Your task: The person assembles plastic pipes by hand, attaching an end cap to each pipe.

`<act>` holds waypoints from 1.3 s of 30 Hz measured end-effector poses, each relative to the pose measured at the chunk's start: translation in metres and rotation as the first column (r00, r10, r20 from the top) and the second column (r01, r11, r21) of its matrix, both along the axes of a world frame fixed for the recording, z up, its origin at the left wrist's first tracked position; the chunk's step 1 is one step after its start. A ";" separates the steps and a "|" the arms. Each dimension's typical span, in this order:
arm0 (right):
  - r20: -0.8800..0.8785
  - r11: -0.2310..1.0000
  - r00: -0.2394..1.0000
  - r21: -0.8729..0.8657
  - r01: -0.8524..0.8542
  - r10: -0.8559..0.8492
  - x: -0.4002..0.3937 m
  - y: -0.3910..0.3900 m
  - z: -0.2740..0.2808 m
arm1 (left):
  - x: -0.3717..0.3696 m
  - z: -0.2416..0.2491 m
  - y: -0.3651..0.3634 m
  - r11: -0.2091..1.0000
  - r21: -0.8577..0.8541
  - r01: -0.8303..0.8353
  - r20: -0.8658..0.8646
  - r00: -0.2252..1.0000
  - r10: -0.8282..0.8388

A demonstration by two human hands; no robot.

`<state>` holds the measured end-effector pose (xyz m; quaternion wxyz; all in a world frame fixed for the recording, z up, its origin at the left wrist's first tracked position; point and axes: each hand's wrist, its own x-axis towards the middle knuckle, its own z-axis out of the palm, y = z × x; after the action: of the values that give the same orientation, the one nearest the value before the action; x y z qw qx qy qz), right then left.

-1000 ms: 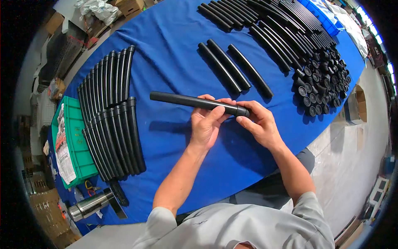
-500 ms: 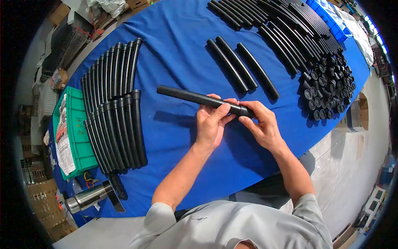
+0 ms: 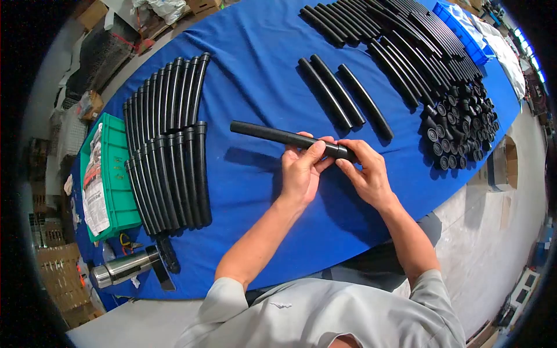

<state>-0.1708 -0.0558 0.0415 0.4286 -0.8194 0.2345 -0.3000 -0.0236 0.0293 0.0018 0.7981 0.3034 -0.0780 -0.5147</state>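
Observation:
A black tube [image 3: 267, 132] is held level above the blue cloth, its bare end pointing left. My left hand [image 3: 300, 171] is closed round it near the other end, thumb on top. At that right end sits a black end cap [image 3: 343, 152], which the fingers of my right hand [image 3: 369, 174] grip. The cap meets the tube, though my fingers partly hide it. Beyond my hands lie three loose black tubes [image 3: 336, 91]. To the left, capped tubes [image 3: 168, 180] are laid side by side in two rows.
Many loose end caps [image 3: 458, 127] are heaped at the right edge, below stacks of plain tubes [image 3: 400, 64]. A green crate [image 3: 119, 185] with newspaper stands at the left, near a steel flask [image 3: 125, 267]. A blue crate [image 3: 464, 35] is at the far right.
The view has shifted slightly, so the table's contents appear a little further right. Both hands keep their hold on the tube and cap, which look pressed slightly closer together.

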 end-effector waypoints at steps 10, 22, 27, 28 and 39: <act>-0.028 0.961 1.000 0.276 0.019 -0.011 -0.006 -0.009 -0.007 | 0.023 0.008 -0.004 0.998 0.035 0.049 0.146 0.988 -0.054; -0.100 0.959 0.995 0.280 0.046 -0.018 -0.003 -0.007 0.003 | 0.034 0.007 0.000 0.999 0.021 -0.024 0.113 0.993 0.021; -0.137 0.960 0.990 0.268 0.079 -0.043 -0.008 -0.006 0.001 | 0.030 0.005 0.000 0.999 0.051 0.014 0.112 0.994 -0.019; -0.121 0.961 0.992 0.266 0.076 -0.045 -0.008 -0.006 -0.002 | 0.029 0.005 0.001 0.998 0.056 0.012 0.118 0.993 -0.019; -0.109 0.991 0.994 0.131 0.004 0.010 -0.009 -0.001 0.009 | 0.036 0.004 0.003 0.993 0.114 0.040 0.088 0.995 -0.050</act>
<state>-0.1795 -0.0565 0.0502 0.4686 -0.8049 0.2757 -0.2378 0.0122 0.0319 0.0055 0.7637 0.3688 -0.0921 -0.5217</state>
